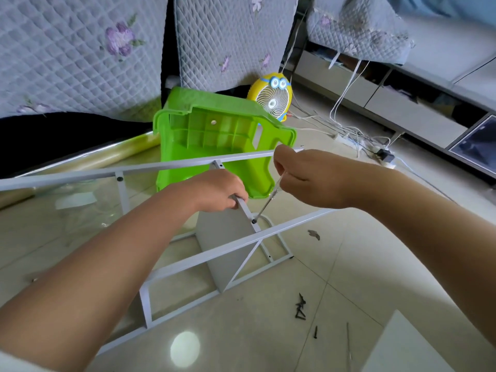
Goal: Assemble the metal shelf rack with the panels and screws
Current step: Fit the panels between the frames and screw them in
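A white metal rack frame point(281, 229) lies tipped on the tiled floor, with a grey shelf panel point(222, 237) standing inside it. My left hand point(217, 191) grips the panel's top edge. My right hand point(303, 173) holds a clear-handled screwdriver point(268, 200) whose tip sits on a black screw point(254, 220) at the panel's flange. A second frame rail point(150, 167) runs across behind my hands. Several loose black screws point(301, 310) lie on the floor in front.
A green plastic stool point(214, 135) lies on its side behind the frame. A yellow fan point(272, 98), white cables and a power strip point(349, 140) sit at the back right. Quilted sofa covers point(67, 55) fill the back. A white panel point(418, 347) lies at the bottom right.
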A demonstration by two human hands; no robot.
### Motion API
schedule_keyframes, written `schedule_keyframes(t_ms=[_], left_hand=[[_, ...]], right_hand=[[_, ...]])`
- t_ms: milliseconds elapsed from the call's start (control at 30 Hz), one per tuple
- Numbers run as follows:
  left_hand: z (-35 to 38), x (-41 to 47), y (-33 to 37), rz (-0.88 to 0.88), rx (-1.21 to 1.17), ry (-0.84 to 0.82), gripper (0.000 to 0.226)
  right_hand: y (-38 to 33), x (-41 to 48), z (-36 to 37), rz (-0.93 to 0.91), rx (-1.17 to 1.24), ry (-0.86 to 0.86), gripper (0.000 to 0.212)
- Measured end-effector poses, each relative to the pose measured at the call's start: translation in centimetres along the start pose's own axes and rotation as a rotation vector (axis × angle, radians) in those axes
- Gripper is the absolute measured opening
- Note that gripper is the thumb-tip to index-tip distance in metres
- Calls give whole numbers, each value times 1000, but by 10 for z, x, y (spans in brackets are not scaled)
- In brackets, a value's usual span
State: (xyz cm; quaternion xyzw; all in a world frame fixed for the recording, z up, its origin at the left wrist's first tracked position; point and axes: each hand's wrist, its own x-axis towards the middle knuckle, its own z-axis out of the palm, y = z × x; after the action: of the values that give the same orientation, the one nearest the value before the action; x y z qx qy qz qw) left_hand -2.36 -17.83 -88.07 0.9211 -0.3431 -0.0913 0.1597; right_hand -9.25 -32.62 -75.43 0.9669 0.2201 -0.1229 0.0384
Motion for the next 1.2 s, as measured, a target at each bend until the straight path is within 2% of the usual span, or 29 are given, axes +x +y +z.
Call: schedule_keyframes(t_ms=[100,233,300,400,567,700,833,867,900,1000,1100,1200], left_hand=[[0,-1,1,-4,7,-2,22],[1,-1,0,-18,-16,13,24],[1,0,0,-18,-24,10,25],[2,0,1,-4,-27,1,24],[2,-2,-1,15,-22,2,19],[1,-2,0,5,-10,-1,20],[1,-2,1,-1,-26,-1,21],[1,-2,2,0,-24,-2,21],[0,-2,3,0,-18,-2,21],[-1,-3,4,-6,-12,-1,22],[0,-3,3,-2,-5,3,20],[2,-4,2,2,-20,8,20]], right_hand=[[3,1,0,-7,7,5,3],[10,0,-4,-49,-87,60,17],[7,-1,-5,-79,-211,71,24],[-5,-2,-4,-22,-429,61,42],[-14,-1,-1,63,-442,62,45],[-7,-5,-1,8,-354,8,35],[-3,-6,1,-122,-357,-44,6],[-3,-5,1,-131,-370,-32,6],[-2,-4,0,-125,-385,-12,7],[-1,0,-3,-125,-500,34,31],[-5,2,-3,-89,-633,14,41],[-14,4,-1,-34,-664,28,47]])
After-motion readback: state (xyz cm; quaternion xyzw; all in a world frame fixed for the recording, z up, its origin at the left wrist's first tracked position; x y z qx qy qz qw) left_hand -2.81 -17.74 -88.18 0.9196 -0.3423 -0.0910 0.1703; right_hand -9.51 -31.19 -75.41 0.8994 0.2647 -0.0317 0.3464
